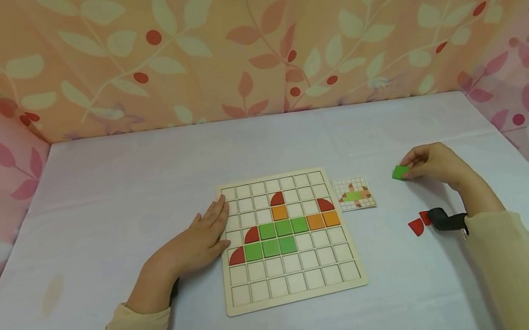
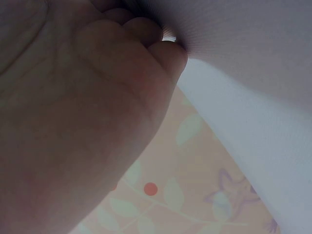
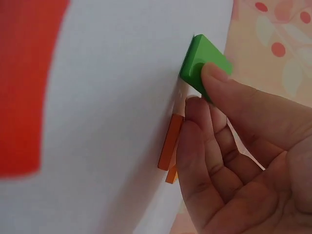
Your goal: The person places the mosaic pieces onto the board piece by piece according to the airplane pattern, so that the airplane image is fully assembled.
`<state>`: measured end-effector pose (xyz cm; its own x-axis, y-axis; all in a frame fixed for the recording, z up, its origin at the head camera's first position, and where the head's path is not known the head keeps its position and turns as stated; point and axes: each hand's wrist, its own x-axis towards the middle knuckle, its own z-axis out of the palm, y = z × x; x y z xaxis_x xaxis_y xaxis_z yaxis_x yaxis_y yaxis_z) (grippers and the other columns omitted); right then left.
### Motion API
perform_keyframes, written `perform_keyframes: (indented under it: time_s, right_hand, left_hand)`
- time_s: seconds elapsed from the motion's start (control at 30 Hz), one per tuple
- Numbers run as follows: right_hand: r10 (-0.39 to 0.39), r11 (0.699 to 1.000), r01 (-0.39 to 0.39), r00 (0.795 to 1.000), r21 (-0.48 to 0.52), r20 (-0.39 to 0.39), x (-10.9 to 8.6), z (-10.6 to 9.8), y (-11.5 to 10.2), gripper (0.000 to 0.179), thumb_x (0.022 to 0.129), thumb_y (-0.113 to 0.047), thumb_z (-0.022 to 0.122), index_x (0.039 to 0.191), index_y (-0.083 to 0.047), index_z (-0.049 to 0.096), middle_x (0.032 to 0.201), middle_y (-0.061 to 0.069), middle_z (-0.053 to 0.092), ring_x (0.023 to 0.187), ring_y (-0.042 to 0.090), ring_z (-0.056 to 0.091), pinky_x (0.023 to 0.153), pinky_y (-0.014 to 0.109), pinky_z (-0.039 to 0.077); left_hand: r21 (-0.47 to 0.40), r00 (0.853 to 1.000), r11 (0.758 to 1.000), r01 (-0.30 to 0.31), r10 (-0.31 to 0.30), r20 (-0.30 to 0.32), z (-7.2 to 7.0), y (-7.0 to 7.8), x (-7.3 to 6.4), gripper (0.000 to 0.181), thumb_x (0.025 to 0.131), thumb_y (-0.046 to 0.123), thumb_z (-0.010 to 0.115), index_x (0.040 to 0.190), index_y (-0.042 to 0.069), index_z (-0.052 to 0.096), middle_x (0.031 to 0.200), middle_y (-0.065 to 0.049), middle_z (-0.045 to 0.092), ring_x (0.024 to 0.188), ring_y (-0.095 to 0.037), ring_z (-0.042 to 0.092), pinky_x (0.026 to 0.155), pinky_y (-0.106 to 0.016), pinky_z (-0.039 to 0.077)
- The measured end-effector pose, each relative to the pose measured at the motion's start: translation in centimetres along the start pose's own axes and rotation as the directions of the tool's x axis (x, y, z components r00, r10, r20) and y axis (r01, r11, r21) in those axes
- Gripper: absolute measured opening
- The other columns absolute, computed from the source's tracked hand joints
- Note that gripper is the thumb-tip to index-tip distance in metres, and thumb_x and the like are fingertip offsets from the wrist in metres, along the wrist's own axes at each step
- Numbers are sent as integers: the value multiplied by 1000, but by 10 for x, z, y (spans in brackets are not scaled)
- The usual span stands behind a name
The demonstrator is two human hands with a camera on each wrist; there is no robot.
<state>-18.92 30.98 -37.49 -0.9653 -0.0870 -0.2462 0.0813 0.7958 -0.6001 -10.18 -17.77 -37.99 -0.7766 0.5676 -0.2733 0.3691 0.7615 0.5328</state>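
Observation:
In the head view, my left hand (image 1: pixel 198 245) lies with fairly straight fingers along the left edge of a wooden grid board (image 1: pixel 274 267). Green square tiles (image 1: pixel 283 228), orange square tiles (image 1: pixel 314 222) and red quarter-round tiles (image 1: pixel 251 235) sit in some of its cells. To the right, my right hand (image 1: pixel 432 164) pinches a green square tile (image 1: pixel 401 172) between thumb and fingers, close over the table. The right wrist view shows this green tile (image 3: pixel 207 58) tilted, with orange tiles (image 3: pixel 170 141) behind the fingers. The left wrist view shows mostly the palm (image 2: pixel 97 122).
A small pattern card (image 1: pixel 354 193) lies against the board's right side. Loose red quarter-round tiles (image 1: pixel 416 227) lie below my right hand, beside the black wrist camera (image 1: pixel 439 218). A floral cloth (image 1: pixel 246 42) borders the white table (image 1: pixel 142 172) at the back and sides.

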Motion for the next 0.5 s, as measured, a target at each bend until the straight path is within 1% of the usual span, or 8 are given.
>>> perform_keyframes:
  time_s: [0.2,0.3,0.4,0.5]
  right_hand:
    - [13,997,-14,1000,79,19,-5,3,-4,35,83,-14,72,108,8,61,84,3,63,75,9,55,66,19,47]
    - [7,992,-11,1000,122,27,-8,4,-7,37,83,-15,73,109,9,61,83,1,64,74,8,56,67,19,48]
    - [-9,990,4,1000,144,29,-11,6,-12,39,83,-17,73,109,9,61,83,-1,64,75,8,57,68,20,48]
    - [-40,986,34,999,162,34,-16,9,-19,37,83,-16,73,108,10,62,84,-1,65,75,8,57,68,20,48]
  left_hand:
    - [-2,1000,1000,0,0,-1,0,0,1,67,99,17,47,148,-7,9,156,-19,-2,143,-35,1,112,-55,8]
    - [0,1000,1000,4,-4,-1,1,0,1,67,99,18,47,148,-7,8,156,-18,-3,143,-34,1,112,-55,7]
    - [1,1000,1000,4,-4,-1,2,-2,2,68,99,18,47,148,-6,8,156,-18,-3,143,-34,0,112,-55,7]
    - [0,1000,1000,5,-5,-1,3,-2,2,68,99,18,47,148,-6,8,156,-18,-3,143,-34,1,112,-55,7]
